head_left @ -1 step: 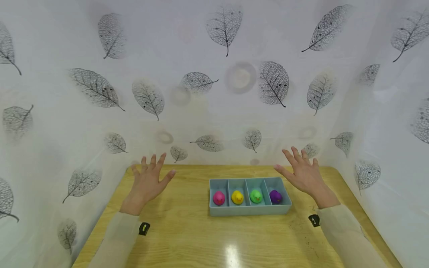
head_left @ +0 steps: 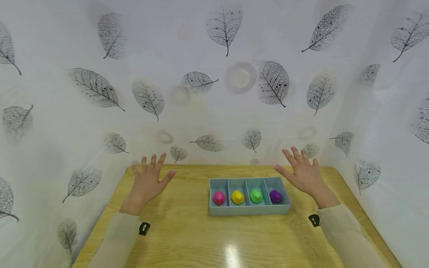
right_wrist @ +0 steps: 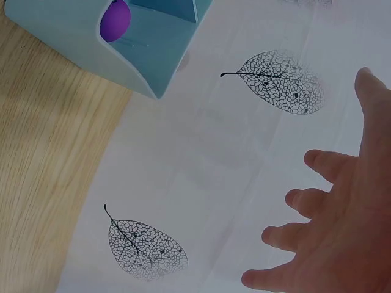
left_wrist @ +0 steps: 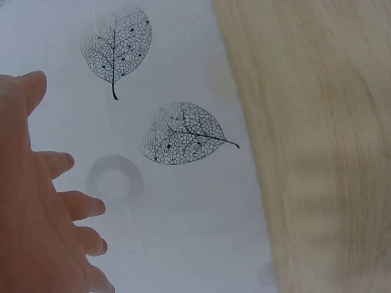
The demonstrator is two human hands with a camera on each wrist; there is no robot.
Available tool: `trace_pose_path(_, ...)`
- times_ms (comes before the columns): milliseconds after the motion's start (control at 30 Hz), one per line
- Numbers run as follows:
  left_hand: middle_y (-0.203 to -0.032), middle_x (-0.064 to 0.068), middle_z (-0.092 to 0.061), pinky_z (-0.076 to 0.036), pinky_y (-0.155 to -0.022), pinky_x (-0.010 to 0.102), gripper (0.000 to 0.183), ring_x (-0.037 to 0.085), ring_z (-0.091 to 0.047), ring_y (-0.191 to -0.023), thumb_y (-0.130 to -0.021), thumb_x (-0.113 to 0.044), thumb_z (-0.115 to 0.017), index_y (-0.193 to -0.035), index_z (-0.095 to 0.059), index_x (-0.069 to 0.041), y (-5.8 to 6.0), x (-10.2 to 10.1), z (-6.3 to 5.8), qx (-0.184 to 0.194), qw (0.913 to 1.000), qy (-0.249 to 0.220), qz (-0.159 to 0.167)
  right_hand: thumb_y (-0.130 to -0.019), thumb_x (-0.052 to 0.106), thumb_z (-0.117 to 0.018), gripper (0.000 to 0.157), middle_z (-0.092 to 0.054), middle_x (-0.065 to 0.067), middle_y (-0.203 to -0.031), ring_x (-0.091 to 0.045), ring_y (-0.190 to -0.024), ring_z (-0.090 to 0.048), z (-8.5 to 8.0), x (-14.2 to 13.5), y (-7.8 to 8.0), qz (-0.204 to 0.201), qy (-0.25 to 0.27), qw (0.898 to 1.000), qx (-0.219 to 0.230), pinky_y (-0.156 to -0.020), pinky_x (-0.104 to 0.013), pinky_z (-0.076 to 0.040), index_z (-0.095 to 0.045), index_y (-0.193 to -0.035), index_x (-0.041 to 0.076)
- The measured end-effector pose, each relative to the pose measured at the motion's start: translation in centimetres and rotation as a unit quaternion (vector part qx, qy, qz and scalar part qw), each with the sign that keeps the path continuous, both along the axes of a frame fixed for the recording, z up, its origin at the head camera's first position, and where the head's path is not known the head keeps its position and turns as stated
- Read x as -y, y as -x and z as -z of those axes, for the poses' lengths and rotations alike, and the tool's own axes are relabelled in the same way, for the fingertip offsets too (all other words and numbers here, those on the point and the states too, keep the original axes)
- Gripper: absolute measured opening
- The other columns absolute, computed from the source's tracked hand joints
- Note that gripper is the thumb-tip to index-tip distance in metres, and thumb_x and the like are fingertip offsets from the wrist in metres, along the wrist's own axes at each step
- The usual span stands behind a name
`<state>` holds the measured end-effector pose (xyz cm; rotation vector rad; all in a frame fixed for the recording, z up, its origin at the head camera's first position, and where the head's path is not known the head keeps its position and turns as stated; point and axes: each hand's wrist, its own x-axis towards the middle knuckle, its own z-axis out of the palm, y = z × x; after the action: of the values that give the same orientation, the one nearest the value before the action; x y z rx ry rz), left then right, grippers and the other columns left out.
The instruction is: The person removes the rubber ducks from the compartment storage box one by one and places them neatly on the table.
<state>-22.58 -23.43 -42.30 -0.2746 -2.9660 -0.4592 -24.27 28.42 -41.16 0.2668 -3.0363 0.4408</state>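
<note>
A pale blue divided tray stands on the wooden table, right of the middle in the head view. One toy duck sits in each compartment: from left to right a pink duck, a yellow duck, a green duck and a purple duck. My left hand is held up well left of the tray, fingers spread, holding nothing. My right hand, likewise spread and holding nothing, hovers just beyond the tray's right end. In the right wrist view the purple duck shows partly behind the tray wall.
The wooden table reaches back to a white leaf-printed sheet, which also encloses the left and right sides. Dark marks lie on the tabletop near the right sleeve. Both sleeves carry a small black tag at the cuff.
</note>
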Motion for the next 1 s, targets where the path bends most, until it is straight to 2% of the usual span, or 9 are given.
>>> trace_pose_path(367,-0.171,0.034,-0.015,0.003,-0.112,0.090,0.083,0.066,-0.003,-0.154,-0.107,-0.064,-0.040,-0.170,-0.015,-0.015,0.1,0.1,-0.1,-0.002,0.9999,-0.008,0.007,-0.103,0.071,-0.045,0.090,-0.015,-0.029,-0.173,-0.063,-0.155,-0.010,0.1,-0.5,0.0,-0.009,0.020,1.000,0.006,-0.110,-0.091,-0.007,-0.022,-0.169,0.014)
trace_pose_path(467,-0.171,0.034,-0.016,0.003,-0.112,0.090,0.085,0.066,-0.003,-0.154,-0.106,-0.065,-0.042,-0.170,-0.015,-0.017,0.1,0.0,-0.1,0.000,0.9998,-0.015,0.011,-0.103,0.067,-0.051,0.090,-0.013,-0.029,-0.174,-0.063,-0.155,-0.009,0.6,-0.9,0.0,-0.019,0.051,0.998,0.020,-0.111,-0.090,-0.009,-0.020,-0.170,0.015)
trace_pose_path(567,-0.170,0.034,-0.017,0.000,-0.112,0.090,0.085,0.067,-0.004,-0.154,-0.106,-0.064,-0.045,-0.170,-0.017,-0.016,0.0,-0.2,0.0,0.003,0.9996,-0.022,0.018,-0.103,0.061,-0.056,0.088,-0.011,-0.027,-0.175,-0.063,-0.155,-0.009,1.1,-1.4,0.1,-0.037,0.104,0.993,0.038,-0.112,-0.088,-0.012,-0.019,-0.170,0.017)
trace_pose_path(700,-0.170,0.035,-0.017,-0.003,-0.112,0.090,0.084,0.066,-0.006,-0.154,-0.106,-0.062,-0.047,-0.170,-0.018,-0.015,-0.1,-0.3,0.2,0.005,0.9992,-0.033,0.024,-0.104,0.055,-0.060,0.086,-0.010,-0.024,-0.176,-0.063,-0.153,-0.018,1.8,-2.1,0.0,-0.051,0.150,0.986,0.046,-0.112,-0.086,-0.022,-0.018,-0.170,0.021)
trace_pose_path(833,-0.170,0.035,-0.019,-0.004,-0.113,0.090,0.082,0.065,-0.009,-0.155,-0.107,-0.059,-0.048,-0.169,-0.019,-0.014,-0.3,-0.4,0.3,-0.001,0.9986,-0.043,0.029,-0.103,0.053,-0.062,0.085,-0.013,-0.023,-0.176,-0.065,-0.148,-0.029,2.4,-2.5,-0.3,-0.056,0.158,0.985,0.045,-0.110,-0.084,-0.030,-0.018,-0.170,0.024)
trace_pose_path(1000,-0.170,0.033,-0.023,-0.006,-0.113,0.089,0.081,0.063,-0.014,-0.154,-0.106,-0.055,-0.053,-0.168,-0.023,-0.012,-0.3,-0.6,0.7,-0.014,0.9958,-0.074,0.051,-0.104,0.052,-0.060,0.083,-0.014,-0.021,-0.176,-0.065,-0.147,-0.031,3.1,-2.8,-0.7,-0.056,0.168,0.983,0.047,-0.108,-0.084,-0.032,-0.017,-0.171,0.028)
